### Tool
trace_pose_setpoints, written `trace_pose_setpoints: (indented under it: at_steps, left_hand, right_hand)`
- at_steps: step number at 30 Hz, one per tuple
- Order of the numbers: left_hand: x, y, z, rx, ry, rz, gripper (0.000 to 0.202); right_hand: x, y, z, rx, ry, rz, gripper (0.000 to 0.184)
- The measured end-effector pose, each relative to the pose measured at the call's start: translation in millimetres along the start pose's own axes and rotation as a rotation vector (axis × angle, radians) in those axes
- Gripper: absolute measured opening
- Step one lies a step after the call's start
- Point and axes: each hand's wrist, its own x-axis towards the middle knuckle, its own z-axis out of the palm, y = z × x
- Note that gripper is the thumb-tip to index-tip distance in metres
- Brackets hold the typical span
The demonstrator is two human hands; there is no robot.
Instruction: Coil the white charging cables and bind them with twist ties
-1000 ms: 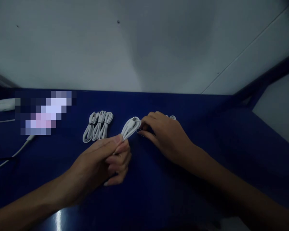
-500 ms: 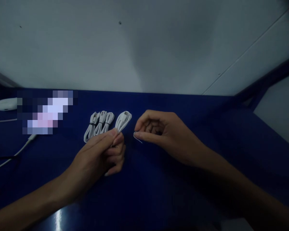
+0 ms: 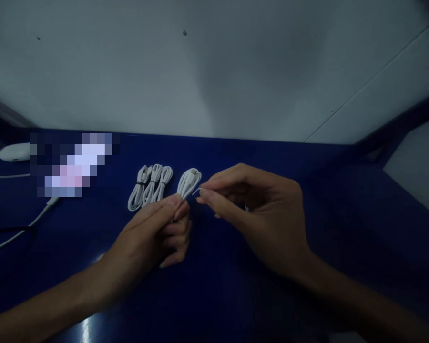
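Both hands pinch one coiled cable [image 3: 188, 183] (lower half hidden).

Place: probably a small assembly or packing workbench
Evidence: blue worktop [image 3: 236, 295], bare grey wall [image 3: 214, 71], bundled white cables [image 3: 150, 186]

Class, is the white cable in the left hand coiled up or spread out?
Coiled: the white cable sticks out of the left hand as a tight bunch of loops.

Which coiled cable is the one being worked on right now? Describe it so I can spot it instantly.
On the blue table, find the row of three tied cable bundles near the middle. Just to their right is the coiled white cable pinched in the left hand, with the right hand at its side. Unlike the three, it shows no dark tie.
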Motion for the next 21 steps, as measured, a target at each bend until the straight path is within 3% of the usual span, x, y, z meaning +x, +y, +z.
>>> trace_pose_setpoints:
  at_steps: [8,21]
  left_hand:
    - [-6,2,4.3,0.027,0.010,-0.021,0.041]
    - [-3,0,3.8,-0.018,0.006,0.000,0.040]
  right_hand:
    - [-4,6,13,0.276,-0.040,0.140,0.013]
    - [-4,9,9,0.271,-0.087,0.192,0.008]
